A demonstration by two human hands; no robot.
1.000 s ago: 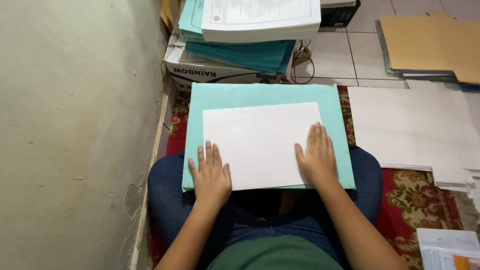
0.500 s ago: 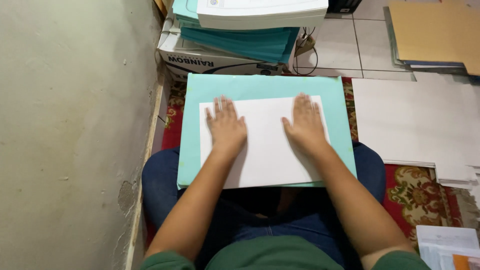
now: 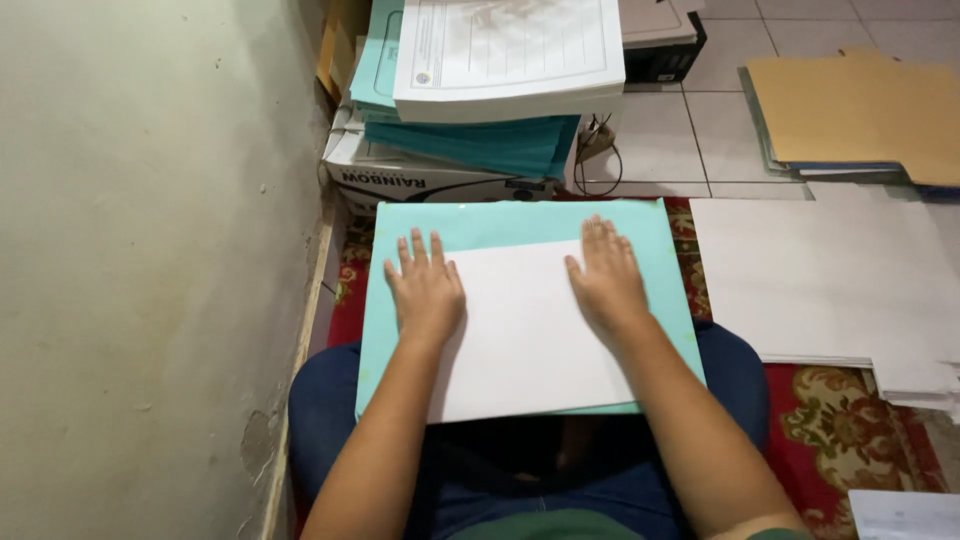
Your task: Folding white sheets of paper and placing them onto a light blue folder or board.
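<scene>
Hands flat, fingers spread, gripping nothing: left hand (image 3: pixel 427 290) and right hand (image 3: pixel 605 275) pressed on white sheet (image 3: pixel 530 340) near its upper corners. Sheet lying on pale teal folder (image 3: pixel 500 222) across lap. Beyond, cardboard box (image 3: pixel 400 180) under stacked papers (image 3: pixel 505 60).

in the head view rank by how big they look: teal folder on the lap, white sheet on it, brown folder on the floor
1. teal folder, the largest.
2. white sheet, lying within the teal folder's outline.
3. brown folder, though it is farther away and cut off by the frame edge, so this place is unsure.
</scene>
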